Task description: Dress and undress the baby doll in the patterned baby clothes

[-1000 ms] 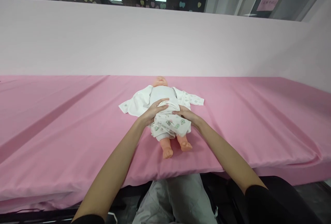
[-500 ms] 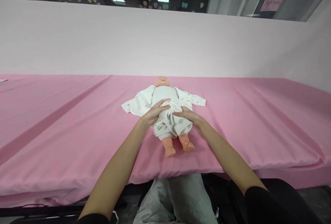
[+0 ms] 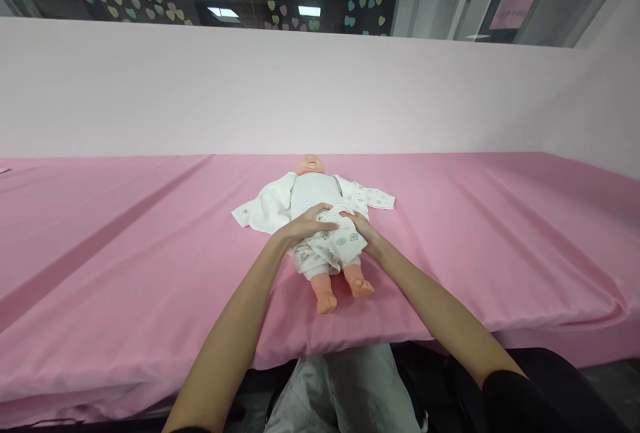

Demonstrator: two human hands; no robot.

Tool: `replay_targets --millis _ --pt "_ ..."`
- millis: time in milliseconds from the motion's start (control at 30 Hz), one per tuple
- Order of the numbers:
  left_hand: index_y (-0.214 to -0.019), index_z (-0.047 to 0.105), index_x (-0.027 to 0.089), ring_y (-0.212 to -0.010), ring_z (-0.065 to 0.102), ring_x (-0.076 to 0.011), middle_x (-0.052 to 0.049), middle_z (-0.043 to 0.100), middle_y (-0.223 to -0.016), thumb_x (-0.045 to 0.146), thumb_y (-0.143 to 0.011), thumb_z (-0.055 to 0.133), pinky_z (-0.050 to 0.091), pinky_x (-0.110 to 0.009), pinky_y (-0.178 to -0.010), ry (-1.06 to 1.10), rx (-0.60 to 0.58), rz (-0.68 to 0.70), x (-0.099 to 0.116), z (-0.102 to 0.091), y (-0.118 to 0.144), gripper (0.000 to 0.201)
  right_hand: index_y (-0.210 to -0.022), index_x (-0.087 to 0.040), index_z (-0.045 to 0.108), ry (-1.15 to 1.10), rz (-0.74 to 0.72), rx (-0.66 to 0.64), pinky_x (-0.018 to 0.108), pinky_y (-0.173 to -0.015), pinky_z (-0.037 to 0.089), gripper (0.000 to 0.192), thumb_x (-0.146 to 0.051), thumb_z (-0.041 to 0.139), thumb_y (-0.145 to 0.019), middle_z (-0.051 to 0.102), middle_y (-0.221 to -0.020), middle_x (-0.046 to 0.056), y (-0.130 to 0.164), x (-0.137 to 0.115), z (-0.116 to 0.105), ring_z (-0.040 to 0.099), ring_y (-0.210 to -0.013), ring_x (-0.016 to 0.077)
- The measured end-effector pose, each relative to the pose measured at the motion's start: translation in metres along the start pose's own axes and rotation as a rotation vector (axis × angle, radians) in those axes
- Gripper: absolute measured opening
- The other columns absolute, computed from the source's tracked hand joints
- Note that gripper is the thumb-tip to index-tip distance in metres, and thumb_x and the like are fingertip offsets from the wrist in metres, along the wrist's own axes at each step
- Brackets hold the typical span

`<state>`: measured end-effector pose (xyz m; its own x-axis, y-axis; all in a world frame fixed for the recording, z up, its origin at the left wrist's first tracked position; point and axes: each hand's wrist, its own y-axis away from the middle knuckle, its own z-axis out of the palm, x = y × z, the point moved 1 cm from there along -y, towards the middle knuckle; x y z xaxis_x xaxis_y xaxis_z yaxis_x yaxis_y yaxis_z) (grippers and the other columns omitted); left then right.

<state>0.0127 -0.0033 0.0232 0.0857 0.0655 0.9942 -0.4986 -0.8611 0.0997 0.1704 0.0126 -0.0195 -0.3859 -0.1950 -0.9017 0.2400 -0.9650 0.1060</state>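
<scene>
My main worry is the baby doll (image 3: 316, 194) sliding toward me: its bare feet (image 3: 345, 292) already lie near the front edge of the pink sheet (image 3: 125, 246), and a firm tug on the waistband could drag the whole body along the smooth cloth, I judge. A second risk is the fabric bunching unevenly, since my two hands hold it from either side and one may pull harder than the other, twisting the printed pants (image 3: 327, 250) around the hips. The open white shirt (image 3: 267, 206) spread under the torso could also get caught and rucked up beneath the doll's back.

My left hand (image 3: 305, 225) lies across the doll's belly, fingers curled down over the top edge of the pants, closed on the waistband as far as I can see. My right hand (image 3: 364, 228) comes in from the other side, its fingers pressed into the same bunched band at the doll's hip; whether the thumb is hooked under the fabric I cannot tell, because the cloth hides it. The pants sit directly under both sets of fingertips, covering the doll from waist to shins, with the feet poking out below. The doll lies on its back, head away from me, near the middle of the sheet's front strip.
</scene>
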Motion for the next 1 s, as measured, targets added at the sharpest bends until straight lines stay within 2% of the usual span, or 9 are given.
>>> replay_targets --millis 167,300,467,567,667,767,833,1000 --pt "-0.101 0.048 0.023 -0.066 0.058 -0.0103 0.004 0.058 -0.079 0.027 -0.061 0.075 0.046 -0.021 -0.060 0.254 0.063 0.080 -0.010 -0.004 -0.002 0.047 -0.085 -0.013 0.064 0.070 -0.016 -0.148 0.027 -0.065 0.050 0.032 -0.020 0.075 -0.057 0.069 -0.074 0.003 0.002 -0.004 0.004 0.062 -0.066 0.0161" --pt "-0.096 0.049 0.022 -0.060 0.055 -0.0075 0.005 0.057 -0.073 0.025 -0.060 0.075 0.043 -0.018 -0.055 0.331 0.095 0.127 -0.016 -0.006 -0.006 0.045 -0.088 -0.014 0.065 0.094 0.020 -0.249 0.026 -0.065 0.049 0.032 -0.019 0.073 -0.058 0.070 -0.080 0.005 0.003 -0.004 0.002 0.063 -0.072 0.0173" --pt "-0.102 0.049 0.021 -0.062 0.057 -0.0088 0.002 0.060 -0.077 0.028 -0.066 0.073 0.044 -0.018 -0.054 0.331 0.035 0.045 -0.011 -0.006 -0.004 0.043 -0.090 -0.014 0.064 0.052 -0.004 -0.215 0.025 -0.068 0.049 0.033 -0.015 0.072 -0.059 0.070 -0.082 0.004 0.001 -0.002 -0.001 0.063 -0.072 0.0156" --pt "-0.100 0.051 0.019 -0.066 0.059 -0.0095 0.000 0.062 -0.080 0.028 -0.069 0.071 0.045 -0.018 -0.056 0.376 0.043 0.055 -0.011 -0.007 -0.004 0.037 -0.095 -0.015 0.063 0.044 -0.004 -0.208 0.026 -0.068 0.049 0.033 -0.021 0.072 -0.064 0.069 -0.086 0.005 0.003 -0.002 0.001 0.063 -0.073 0.0158" --pt "-0.097 0.054 0.017 -0.069 0.060 -0.0102 -0.002 0.064 -0.081 0.026 -0.072 0.069 0.048 -0.019 -0.062 0.454 0.071 0.096 -0.014 -0.008 -0.005 0.031 -0.100 -0.015 0.063 0.050 -0.019 -0.247 0.027 -0.072 0.050 0.035 -0.029 0.070 -0.069 0.069 -0.091 0.006 0.008 -0.006 0.004 0.064 -0.078 0.0165" --pt "-0.101 0.055 0.017 -0.074 0.062 -0.0110 -0.002 0.065 -0.084 0.018 -0.070 0.069 0.050 -0.020 -0.069 0.533 0.101 0.139 -0.017 -0.010 -0.005 0.034 -0.099 -0.013 0.063 0.088 -0.003 -0.360 0.026 -0.071 0.049 0.039 -0.033 0.072 -0.067 0.069 -0.090 0.007 0.011 -0.012 0.003 0.063 -0.080 0.0168" --pt "-0.103 0.055 0.016 -0.075 0.062 -0.0117 -0.003 0.065 -0.085 0.013 -0.068 0.069 0.050 -0.020 -0.071 0.568 0.092 0.147 -0.018 -0.011 -0.004 0.038 -0.097 -0.013 0.063 0.154 0.041 -0.406 0.024 -0.068 0.049 0.041 -0.029 0.076 -0.062 0.069 -0.087 0.007 0.013 -0.014 0.002 0.063 -0.079 0.0168" --pt "-0.110 0.051 0.015 -0.066 0.061 -0.0106 -0.002 0.063 -0.081 0.013 -0.069 0.068 0.051 -0.021 -0.063 0.582 0.113 0.124 -0.019 -0.012 -0.003 0.044 -0.095 -0.014 0.063 0.170 0.057 -0.365 0.025 -0.072 0.048 0.038 -0.019 0.076 -0.060 0.069 -0.090 0.005 0.009 -0.012 -0.003 0.063 -0.080 0.0156"
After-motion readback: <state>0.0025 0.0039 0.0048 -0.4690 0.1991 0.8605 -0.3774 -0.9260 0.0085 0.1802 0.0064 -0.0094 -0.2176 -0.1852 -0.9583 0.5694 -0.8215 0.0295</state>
